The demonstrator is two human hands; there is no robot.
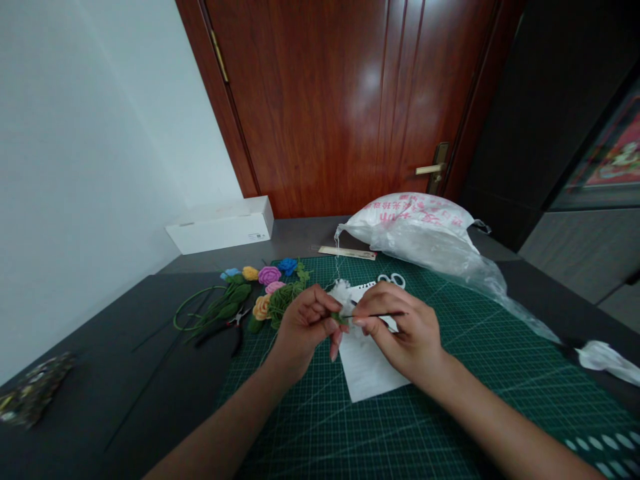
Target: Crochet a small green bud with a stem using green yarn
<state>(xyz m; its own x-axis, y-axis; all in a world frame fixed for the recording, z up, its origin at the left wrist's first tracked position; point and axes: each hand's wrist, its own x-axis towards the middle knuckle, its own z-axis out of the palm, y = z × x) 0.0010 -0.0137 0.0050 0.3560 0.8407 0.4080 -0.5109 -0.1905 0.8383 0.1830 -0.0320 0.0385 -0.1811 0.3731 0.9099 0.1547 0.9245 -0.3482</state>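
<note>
Pinched in my left hand [305,327] is a small piece of green crochet work [339,319]. My right hand [403,327] grips a thin dark crochet hook [377,315], whose tip meets the green piece. Just behind the fingers lies fluffy white yarn [342,291], partly covered by them. A white sheet of paper [367,370] rests under my hands on the green cutting mat [400,437]. Left of my left hand is a bundle of green yarn [286,301] beside several crocheted flowers, among them a purple one [269,275] and an orange one [261,308].
Pliers [235,325] and green stems [193,293] lie to the left. White-handled scissors [393,280] are beyond my right hand. At the back stand a white box [220,227] and a stuffed plastic bag [410,220], with a narrow pale packet [347,253] between them.
</note>
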